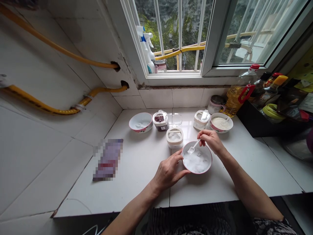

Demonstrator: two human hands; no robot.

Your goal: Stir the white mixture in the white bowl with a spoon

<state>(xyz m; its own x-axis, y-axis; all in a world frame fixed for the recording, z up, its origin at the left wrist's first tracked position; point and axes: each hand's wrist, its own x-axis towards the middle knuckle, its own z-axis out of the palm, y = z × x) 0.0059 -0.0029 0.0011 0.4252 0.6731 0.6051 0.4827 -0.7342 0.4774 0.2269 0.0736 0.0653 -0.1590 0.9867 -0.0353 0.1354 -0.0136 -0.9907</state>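
Observation:
My left hand [170, 169] grips the left rim of a white bowl [211, 163] with a pink edge, its thumb at the near side. White grains [197, 164], like salt or sugar, fill the bowl's bottom. Pinched in my right hand [210, 141] is a small white spoon [192, 149], its scoop tilted down just over the grains. Right behind the bowl stands a lidded clear jar [174, 138] with white contents. Another lidded jar [201, 120] is farther back, beside a bowl of pale grains [221, 123].
At the back left are a nearly bare bowl [141, 122], a jar of dark red contents [160, 121] and a clear round lid [176, 119]. A blurred purple packet [109, 160] lies left. An oil bottle [241, 89] and a black box [256, 124] of bottles stand right.

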